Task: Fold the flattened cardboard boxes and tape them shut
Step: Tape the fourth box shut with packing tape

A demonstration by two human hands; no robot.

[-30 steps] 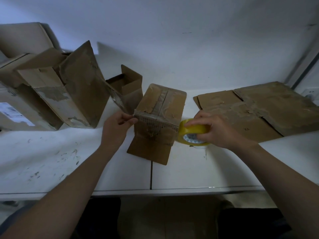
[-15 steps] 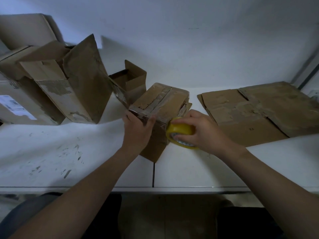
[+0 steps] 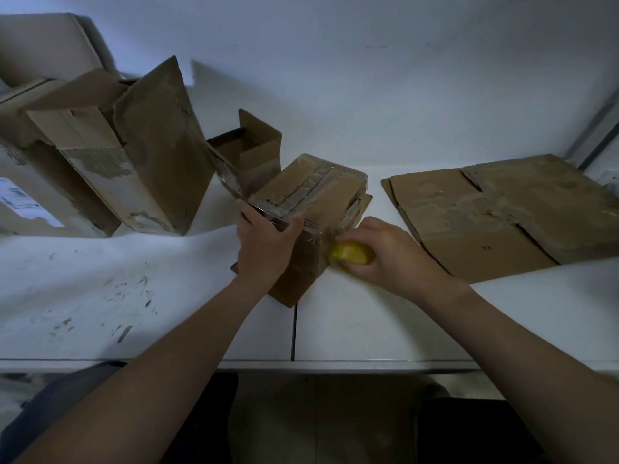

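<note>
The small cardboard box (image 3: 311, 209) is sitting tilted on the white table (image 3: 368, 323), between taller open boxes (image 3: 140, 155) and flattened cardboard (image 3: 509, 209). The left hand (image 3: 264, 242) is gripping its near top edge, fingers curled over; the right hand (image 3: 385, 252) is clutching a yellow tape roll (image 3: 350, 252) against its side

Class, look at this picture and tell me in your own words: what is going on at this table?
A person is taping up a small cardboard box on a white table. The left hand grips the box's near top edge, and the right hand holds a yellow tape roll against its right side. A flattened box lies to the right, and opened boxes stand to the left.
</note>
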